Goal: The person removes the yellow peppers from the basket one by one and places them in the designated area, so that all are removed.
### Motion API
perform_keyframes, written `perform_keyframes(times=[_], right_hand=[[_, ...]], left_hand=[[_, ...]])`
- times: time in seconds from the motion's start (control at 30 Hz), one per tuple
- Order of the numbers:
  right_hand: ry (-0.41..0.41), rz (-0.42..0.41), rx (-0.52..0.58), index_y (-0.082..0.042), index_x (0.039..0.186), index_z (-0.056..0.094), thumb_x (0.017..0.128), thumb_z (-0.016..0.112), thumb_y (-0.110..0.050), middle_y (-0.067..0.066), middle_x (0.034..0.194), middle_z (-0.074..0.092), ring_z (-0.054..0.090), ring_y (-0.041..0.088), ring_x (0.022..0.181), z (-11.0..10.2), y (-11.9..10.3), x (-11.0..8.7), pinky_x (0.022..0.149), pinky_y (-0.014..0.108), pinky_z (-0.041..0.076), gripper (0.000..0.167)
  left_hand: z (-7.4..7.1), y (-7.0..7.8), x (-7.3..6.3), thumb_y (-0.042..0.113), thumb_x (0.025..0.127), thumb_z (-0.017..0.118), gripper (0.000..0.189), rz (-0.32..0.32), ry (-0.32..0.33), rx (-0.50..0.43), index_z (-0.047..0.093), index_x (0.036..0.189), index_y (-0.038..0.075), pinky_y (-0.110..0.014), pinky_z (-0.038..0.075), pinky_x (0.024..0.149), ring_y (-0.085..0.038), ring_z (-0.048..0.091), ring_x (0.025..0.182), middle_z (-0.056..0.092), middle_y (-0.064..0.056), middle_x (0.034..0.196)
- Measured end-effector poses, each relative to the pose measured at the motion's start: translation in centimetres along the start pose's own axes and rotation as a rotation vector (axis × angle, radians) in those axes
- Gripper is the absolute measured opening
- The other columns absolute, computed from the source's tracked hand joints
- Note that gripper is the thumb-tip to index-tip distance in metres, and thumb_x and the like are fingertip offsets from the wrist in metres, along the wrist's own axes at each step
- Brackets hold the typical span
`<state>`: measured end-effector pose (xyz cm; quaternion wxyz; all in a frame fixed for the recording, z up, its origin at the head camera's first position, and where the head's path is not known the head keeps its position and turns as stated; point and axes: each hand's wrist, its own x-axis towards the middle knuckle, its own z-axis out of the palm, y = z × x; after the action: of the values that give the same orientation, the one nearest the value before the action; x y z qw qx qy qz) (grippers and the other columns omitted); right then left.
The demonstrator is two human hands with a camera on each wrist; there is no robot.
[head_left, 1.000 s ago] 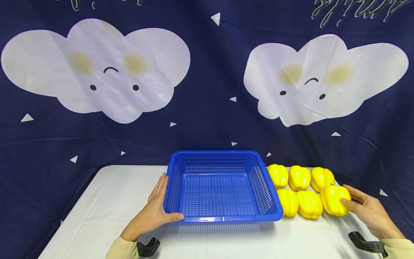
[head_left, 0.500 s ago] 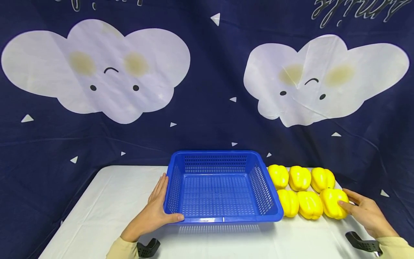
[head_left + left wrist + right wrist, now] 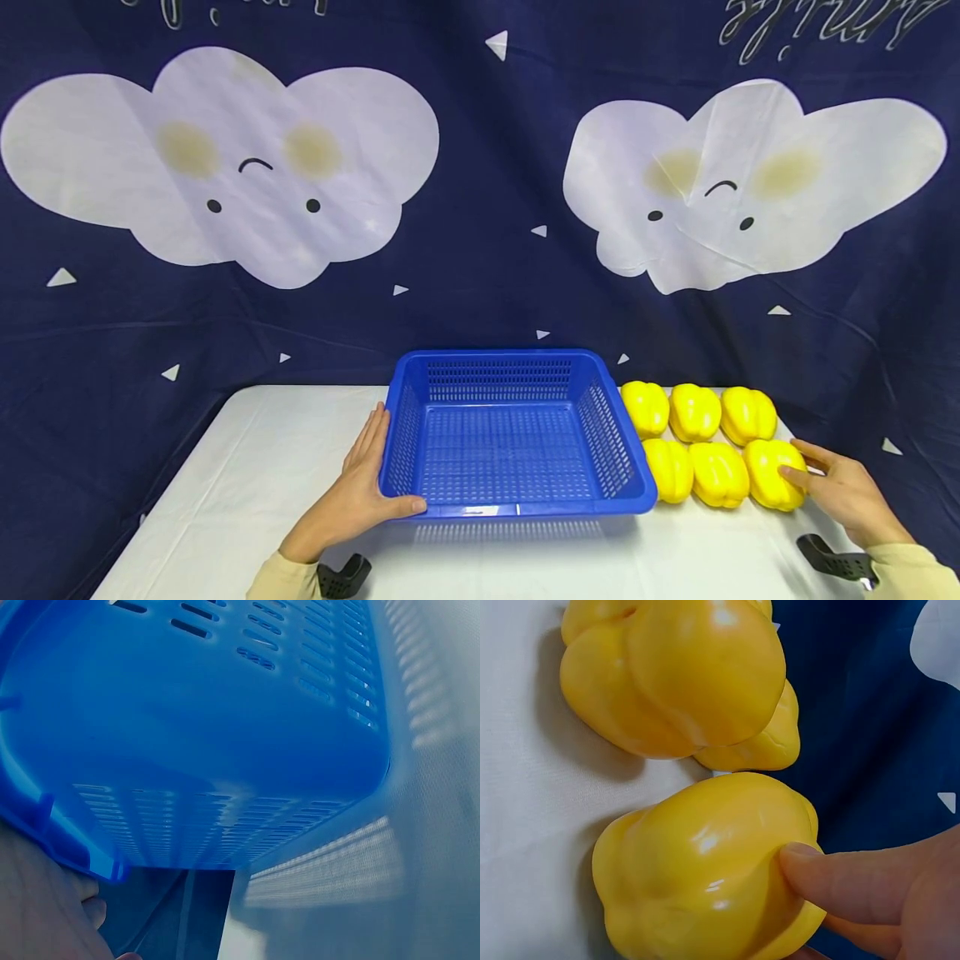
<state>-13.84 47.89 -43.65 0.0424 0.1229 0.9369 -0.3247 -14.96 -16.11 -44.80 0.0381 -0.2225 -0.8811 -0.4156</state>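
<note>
A blue perforated plastic basket [image 3: 517,507] stands on the white table, and nothing shows inside it. My left hand [image 3: 358,492] rests at its front-left corner, straight fingers along the left side and thumb on the front rim; in the left wrist view the basket's outer wall [image 3: 187,727] fills much of the picture. At the right end of the front row of peppers, my right hand [image 3: 843,492] grips a yellow bell pepper [image 3: 772,477]. The right wrist view shows the thumb [image 3: 810,874] on this pepper [image 3: 697,862], other fingers partly hidden behind it.
Several other yellow bell peppers [image 3: 718,475] sit in two rows right of the basket, the nearest close to its wall. A dark blue curtain [image 3: 495,283] with clouds hangs behind the white-covered table [image 3: 225,500].
My right hand has moved slightly left and towards me, lowering the bell pepper into line with the front row. The left hand and the basket have stayed in place.
</note>
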Motion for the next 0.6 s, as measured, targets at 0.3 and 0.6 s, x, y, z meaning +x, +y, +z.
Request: perform_keyframes(times=[0.3, 0.6], right_hand=[[-0.056, 0.065, 0.034, 0.021, 0.147, 0.009, 0.101, 0.058, -0.028, 0.048, 0.147, 0.012, 0.018, 0.066, 0.132, -0.06, -0.20, 0.26, 0.104, 0.074, 0.026, 0.083], [-0.115, 0.048, 0.070, 0.019, 0.149, 0.007, 0.101, 0.057, -0.030, 0.052, 0.144, 0.011, 0.018, 0.067, 0.131, -0.26, 0.57, 0.75, 0.104, 0.073, 0.029, 0.085]], left_hand=[[-0.08, -0.14, 0.09, 0.052, 0.074, 0.085, 0.132, 0.003, 0.003, 0.010, 0.002, 0.157, -0.009, -0.075, 0.006, 0.109, -0.047, -0.004, 0.151, -0.004, -0.027, 0.165], [0.01, -0.23, 0.05, 0.056, 0.074, 0.083, 0.133, 0.006, 0.006, 0.013, 0.001, 0.157, -0.008, -0.075, 0.006, 0.110, -0.046, -0.005, 0.151, -0.006, -0.023, 0.166]])
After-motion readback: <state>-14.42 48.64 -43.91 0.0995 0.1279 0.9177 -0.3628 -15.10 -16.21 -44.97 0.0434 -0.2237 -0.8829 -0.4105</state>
